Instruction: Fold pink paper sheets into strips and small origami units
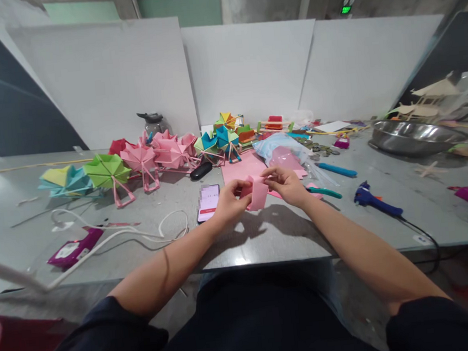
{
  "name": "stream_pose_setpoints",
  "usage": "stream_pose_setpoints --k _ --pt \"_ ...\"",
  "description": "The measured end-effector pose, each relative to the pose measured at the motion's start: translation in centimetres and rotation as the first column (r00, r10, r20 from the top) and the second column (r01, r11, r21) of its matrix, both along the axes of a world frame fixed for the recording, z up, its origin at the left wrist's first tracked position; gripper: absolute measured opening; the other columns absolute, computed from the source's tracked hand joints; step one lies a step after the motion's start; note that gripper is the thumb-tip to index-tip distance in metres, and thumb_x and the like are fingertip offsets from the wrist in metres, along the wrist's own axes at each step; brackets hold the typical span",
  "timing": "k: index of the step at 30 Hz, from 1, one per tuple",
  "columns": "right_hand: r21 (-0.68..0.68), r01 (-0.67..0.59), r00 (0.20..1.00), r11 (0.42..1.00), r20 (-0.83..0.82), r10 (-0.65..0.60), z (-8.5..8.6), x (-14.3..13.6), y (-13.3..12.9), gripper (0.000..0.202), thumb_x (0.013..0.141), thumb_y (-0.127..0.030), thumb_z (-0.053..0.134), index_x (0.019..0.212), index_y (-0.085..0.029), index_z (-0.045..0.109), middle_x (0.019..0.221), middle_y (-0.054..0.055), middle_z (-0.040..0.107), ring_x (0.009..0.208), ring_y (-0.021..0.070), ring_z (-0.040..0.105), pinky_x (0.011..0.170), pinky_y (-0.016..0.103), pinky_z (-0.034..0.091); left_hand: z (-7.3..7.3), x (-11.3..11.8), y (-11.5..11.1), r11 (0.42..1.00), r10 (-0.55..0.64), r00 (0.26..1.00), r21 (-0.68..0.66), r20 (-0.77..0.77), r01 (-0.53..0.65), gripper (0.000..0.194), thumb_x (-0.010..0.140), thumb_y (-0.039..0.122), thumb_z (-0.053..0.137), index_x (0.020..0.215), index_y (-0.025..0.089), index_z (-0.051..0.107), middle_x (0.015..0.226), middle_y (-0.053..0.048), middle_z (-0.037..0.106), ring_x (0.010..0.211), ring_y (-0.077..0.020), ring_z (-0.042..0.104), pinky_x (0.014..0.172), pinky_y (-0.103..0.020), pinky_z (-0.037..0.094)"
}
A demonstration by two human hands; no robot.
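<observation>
A small piece of folded pink paper (259, 194) is held up between both hands, a little above the table near its front edge. My left hand (236, 198) pinches its left side between thumb and fingers. On the upper right side, my right hand (284, 183) has its fingers closed on the same paper. Behind the hands lie pink paper sheets (237, 167), partly under a clear plastic bag (283, 149). To the left of my left hand, a phone (209, 202) with a lit screen rests on the table.
Folded paper umbrellas (106, 170) line the back left. Teal-handled scissors or pliers (324, 192), a blue tool (337, 169) and a blue glue gun (377, 200) lie right of the hands. A metal bowl (417, 135) stands far right. A white cable (120, 234) crosses the left side.
</observation>
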State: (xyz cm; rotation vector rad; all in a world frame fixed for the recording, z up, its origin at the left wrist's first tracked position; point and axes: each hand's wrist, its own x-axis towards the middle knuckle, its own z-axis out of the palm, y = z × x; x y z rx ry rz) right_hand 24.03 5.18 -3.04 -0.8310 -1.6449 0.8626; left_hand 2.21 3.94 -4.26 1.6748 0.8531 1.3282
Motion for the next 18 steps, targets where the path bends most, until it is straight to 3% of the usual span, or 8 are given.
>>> stream_pose_setpoints --k 7,14,18 --pt "0.016 -0.043 0.999 0.999 -0.007 0.043 0.3 0.2 -0.4 0.044 0.081 -0.06 0.089 0.103 -0.027 0.072 0.088 0.001 0.071 0.077 0.0189 0.068 0.074 0.036 0.06 1.0 -0.8 -0.2 0.985 0.034 0.987 0.17 -0.156 -0.007 0.022 0.081 0.017 0.081 0.1 0.019 0.071 0.107 -0.01 0.078 0.095 -0.0215 0.073 0.093 -0.039 0.058" --pt "0.195 -0.039 0.997 0.98 0.075 0.025 0.7 0.4 -0.6 0.037 0.089 -0.063 0.082 0.097 -0.027 0.078 0.108 0.007 0.076 0.103 0.0244 0.071 0.092 0.041 0.057 1.1 -1.7 0.4 0.917 0.116 0.946 0.398 -0.301 0.014 0.023 0.082 0.012 0.077 0.103 0.018 0.071 0.108 -0.011 0.077 0.1 -0.024 0.073 0.091 -0.039 0.058" --pt "0.225 -0.066 0.996 0.972 0.076 0.05 0.6 0.4 -0.4 0.033 0.091 -0.061 0.082 0.096 -0.029 0.08 0.107 0.007 0.077 0.104 0.0246 0.071 0.092 0.041 0.057 1.0 -1.9 0.8 0.88 0.143 0.931 0.474 -0.336 0.036 0.025 0.081 0.01 0.077 0.103 0.019 0.07 0.11 -0.011 0.077 0.103 -0.0261 0.073 0.093 -0.043 0.06"
